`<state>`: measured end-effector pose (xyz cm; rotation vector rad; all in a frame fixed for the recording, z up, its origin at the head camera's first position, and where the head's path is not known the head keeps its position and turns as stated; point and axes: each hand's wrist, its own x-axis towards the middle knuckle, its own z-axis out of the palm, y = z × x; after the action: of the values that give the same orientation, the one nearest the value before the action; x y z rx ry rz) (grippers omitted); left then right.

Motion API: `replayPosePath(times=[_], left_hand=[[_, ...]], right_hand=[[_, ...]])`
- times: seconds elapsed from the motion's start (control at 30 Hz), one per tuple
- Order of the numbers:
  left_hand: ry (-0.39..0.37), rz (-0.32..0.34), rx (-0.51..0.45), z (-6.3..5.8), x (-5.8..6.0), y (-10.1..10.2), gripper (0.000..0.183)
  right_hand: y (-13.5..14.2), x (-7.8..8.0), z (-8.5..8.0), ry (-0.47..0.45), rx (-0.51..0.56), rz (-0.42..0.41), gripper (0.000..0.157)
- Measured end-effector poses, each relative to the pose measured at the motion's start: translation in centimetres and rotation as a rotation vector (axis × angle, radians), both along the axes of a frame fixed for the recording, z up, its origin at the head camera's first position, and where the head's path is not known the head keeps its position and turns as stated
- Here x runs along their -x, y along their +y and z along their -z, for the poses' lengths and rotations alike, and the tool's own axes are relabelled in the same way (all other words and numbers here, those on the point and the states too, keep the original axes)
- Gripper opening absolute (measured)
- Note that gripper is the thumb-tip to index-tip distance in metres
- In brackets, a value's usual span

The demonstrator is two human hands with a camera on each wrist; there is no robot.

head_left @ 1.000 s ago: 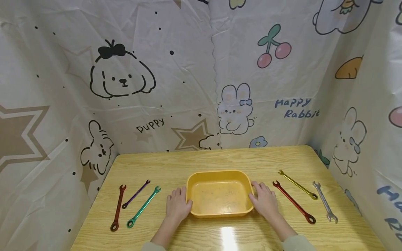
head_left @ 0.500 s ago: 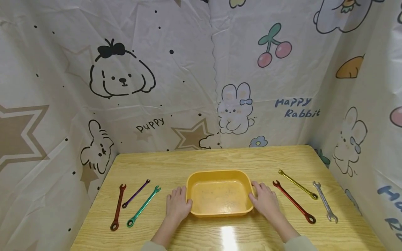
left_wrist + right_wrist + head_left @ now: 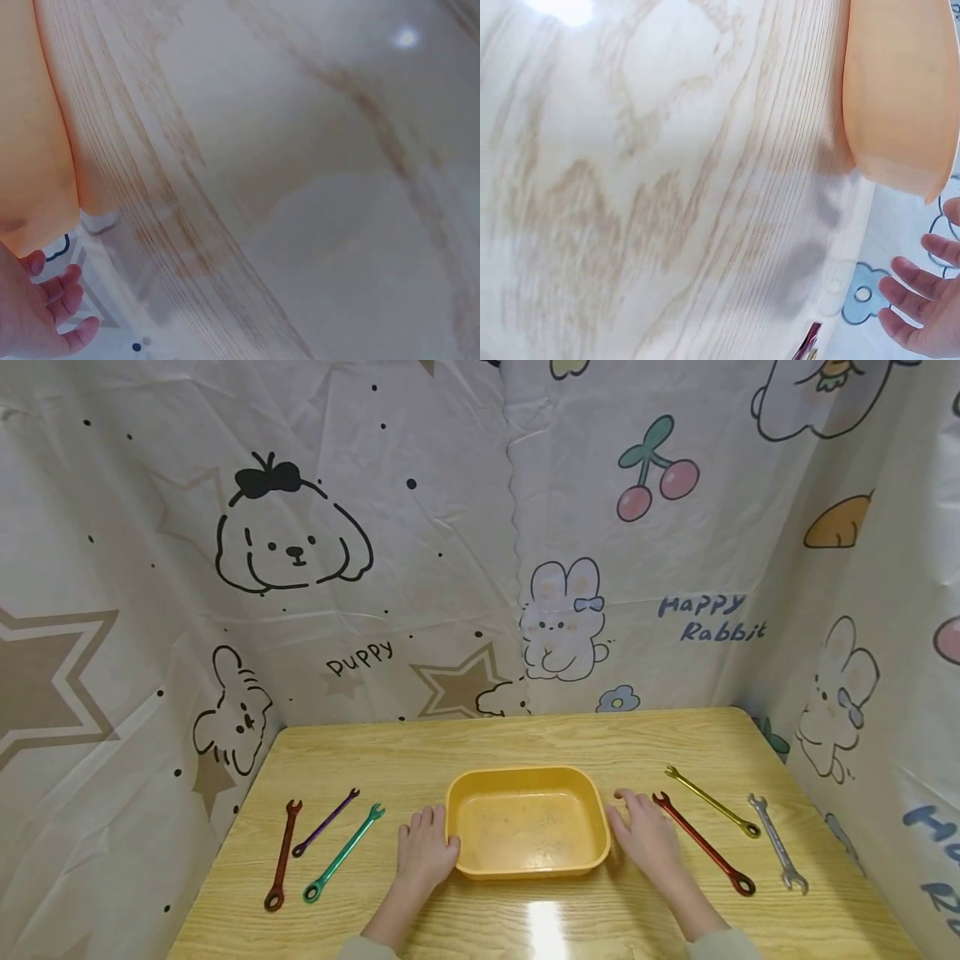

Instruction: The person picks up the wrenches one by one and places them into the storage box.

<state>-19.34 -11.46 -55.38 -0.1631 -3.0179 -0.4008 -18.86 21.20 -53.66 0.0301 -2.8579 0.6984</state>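
Observation:
A yellow plastic tub (image 3: 532, 864), shallow with rounded corners, sits on the wooden table. My left hand (image 3: 426, 852) holds its left side, thumb at the rim and fingers along the outside wall. The left wrist view has those fingers (image 3: 64, 296) slightly bent beside the tub's wall (image 3: 34, 135); the thumb is hidden there. My right hand (image 3: 647, 835) is apart from the tub's right side, fingers spread and loosely bent with nothing in them. Its fingertips come near the open end of a red wrench (image 3: 703, 843).
Left of the tub lie a dark red wrench (image 3: 282, 856), a purple wrench (image 3: 326, 823) and a green wrench (image 3: 343, 853). Beyond the red wrench on the right are a yellow-green wrench (image 3: 711, 800) and a silver wrench (image 3: 777, 843). Printed cloth (image 3: 450, 527) hangs around the table.
My right hand has let go of the tub's right rim and moved slightly to the right. The left hand and the tub have stayed in place.

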Motion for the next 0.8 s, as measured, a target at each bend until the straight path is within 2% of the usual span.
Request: replayPosePath(times=[0.17,0.4,0.8], left_hand=[[-0.003,0.003,-0.008,0.0,0.0,0.0,0.039],[-0.003,-0.002,-0.009,0.0,0.0,0.0,0.038],[-0.002,-0.006,-0.020,0.1,0.0,0.0,0.038]], right_hand=[[1.2,0.0,0.5,0.064,0.004,0.028,0.038],[2.7,-0.1,1.1,0.062,0.028,0.069,0.041],[4.8,-0.3,2.6,0.126,0.063,0.136,0.044]])
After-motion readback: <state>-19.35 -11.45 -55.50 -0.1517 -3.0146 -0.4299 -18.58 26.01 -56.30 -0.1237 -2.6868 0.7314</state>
